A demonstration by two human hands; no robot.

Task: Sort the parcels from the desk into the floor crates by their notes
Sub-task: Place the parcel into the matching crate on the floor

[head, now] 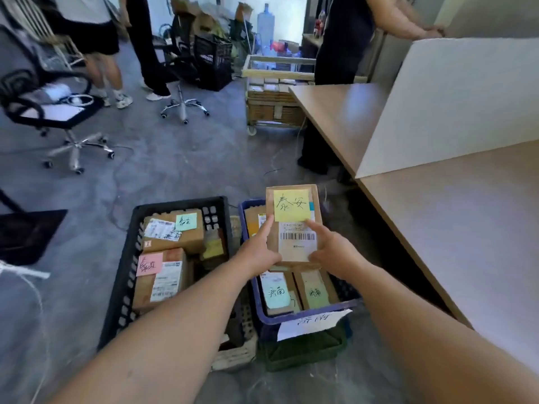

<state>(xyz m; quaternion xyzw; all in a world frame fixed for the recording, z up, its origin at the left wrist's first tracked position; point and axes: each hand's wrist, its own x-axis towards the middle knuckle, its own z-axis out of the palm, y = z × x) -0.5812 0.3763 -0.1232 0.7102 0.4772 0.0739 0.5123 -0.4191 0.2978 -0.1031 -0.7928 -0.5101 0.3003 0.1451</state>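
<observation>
A flat brown parcel [294,243] with a yellow sticky note [291,205] and a barcode label is held face-up above the blue crate [306,316]. My left hand [258,250] grips its left edge and my right hand [332,249] grips its right edge, both index fingers resting on top. The blue crate holds parcels with green and mint notes and has a white paper tag on its front. To its left stands a black crate [125,275] with parcels bearing pink, mint and yellow notes. The desk [455,223] runs along the right.
A white board [452,103] stands on the desk. A wheeled trolley [271,100] with boxes sits beyond the desk's end. Two office chairs [58,112] and several standing people occupy the far floor. A green crate [303,351] lies under the blue one.
</observation>
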